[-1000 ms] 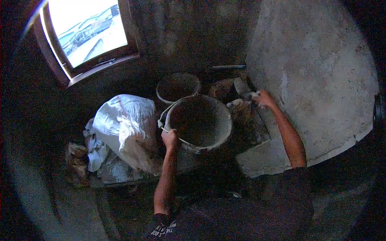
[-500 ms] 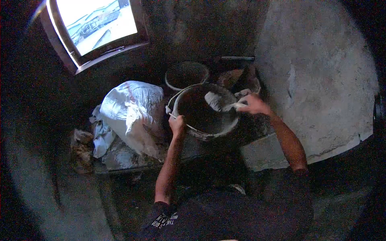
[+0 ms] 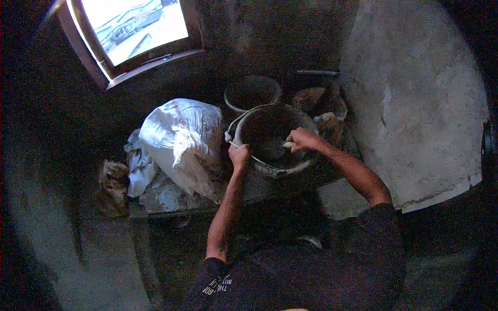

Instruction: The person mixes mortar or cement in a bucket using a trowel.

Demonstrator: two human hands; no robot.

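Note:
A round bucket (image 3: 290,168) with a dark inside sits in front of me. My left hand (image 3: 239,156) is closed at its left rim, gripping the thin bucket handle (image 3: 232,142). Over the bucket's right side, my right hand (image 3: 303,140) is closed around the pale grip of a trowel-like tool (image 3: 288,145). The tool's head is lost in the dark interior, so I cannot make out its shape now or what it touches. Left of the bucket stands a bulging white sack (image 3: 181,122) with a crumpled top.
A second round container (image 3: 252,92) stands behind the bucket. A torn brownish bag (image 3: 332,124) lies to the right. Crumpled plastic (image 3: 140,166) and a brown bundle (image 3: 113,181) lie left of the sack. A pale slab (image 3: 415,119) leans at right; a window (image 3: 137,26) is upper left.
My right hand has moved from the right rim inward over the bucket. The tool's whitish broad head, visible before, has dropped into the dark interior. My left hand keeps its hold.

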